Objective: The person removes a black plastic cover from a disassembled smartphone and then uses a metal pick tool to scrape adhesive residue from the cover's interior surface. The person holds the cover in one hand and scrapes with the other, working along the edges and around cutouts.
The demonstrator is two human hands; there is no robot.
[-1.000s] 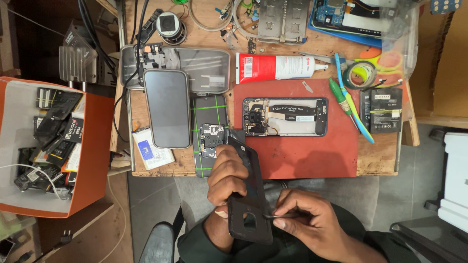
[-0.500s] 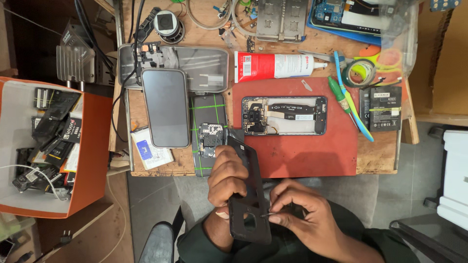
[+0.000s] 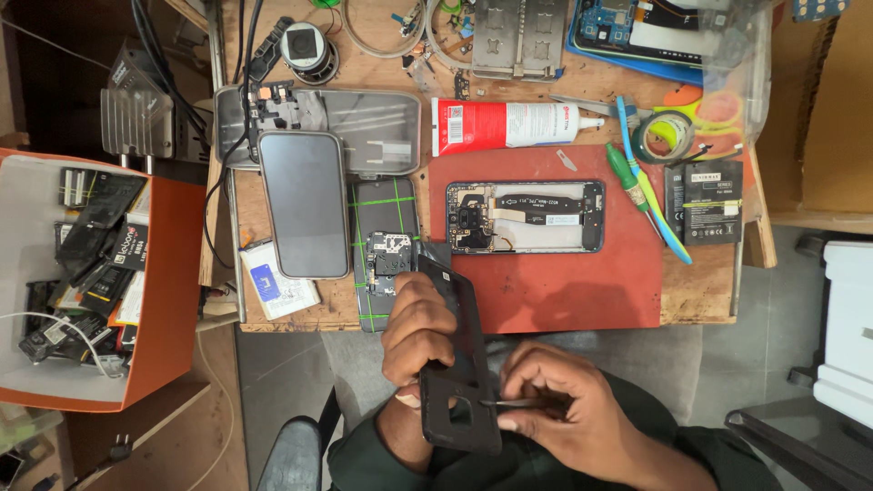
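— What does the left hand [image 3: 416, 329] hold?

— A black phone back cover [image 3: 457, 364], fingers wrapped round its edge, over the lap just below the tabletop [image 3: 700, 295].

— And the right hand [image 3: 555, 405]?

— Its fingers pinch thin tweezers [image 3: 509, 402] (tip at the cover's camera cutout). The opened phone [image 3: 526, 216] lies on the red mat [image 3: 564, 291].

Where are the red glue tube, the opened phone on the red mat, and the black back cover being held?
Red glue tube [image 3: 505, 125]: head view, middle of its body.
Opened phone [image 3: 525, 216]: head view, its exposed inside.
Black back cover [image 3: 461, 364]: head view, middle of the panel.
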